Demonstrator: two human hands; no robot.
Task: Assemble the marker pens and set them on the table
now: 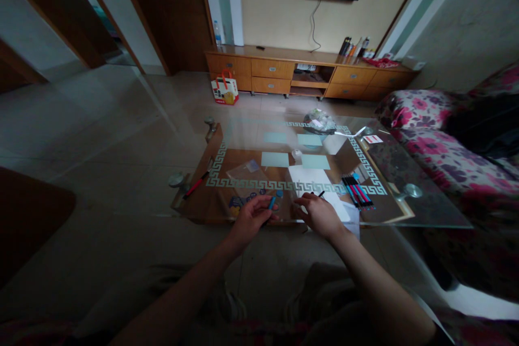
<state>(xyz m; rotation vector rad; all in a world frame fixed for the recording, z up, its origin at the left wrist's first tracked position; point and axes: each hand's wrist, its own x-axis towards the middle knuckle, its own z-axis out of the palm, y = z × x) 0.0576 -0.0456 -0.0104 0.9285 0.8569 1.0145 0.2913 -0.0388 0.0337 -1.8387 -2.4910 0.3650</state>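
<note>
My left hand [254, 213] is closed around a slim blue pen [271, 203], held over the near edge of the glass table [430, 211]. To its right, my right hand [320, 215] has its fingers bent together above white paper [338, 205]. A thin dark stick [321, 193] shows just past its knuckles; what the fingers pinch is mostly hidden. Several black, pink and blue pens [359, 192] lie side by side right of the paper. Under the left hand and beyond it is a clear plastic packet [245, 173] with printed blue and yellow patches.
A red and black pen [197, 184] lies at the table's left. Farther back are a clear plastic bag [320, 120] and a red and white card [373, 139]. A flowered sofa [430, 146] borders the right side. A low cabinet [271, 67] and a carton bag [224, 91] stand beyond.
</note>
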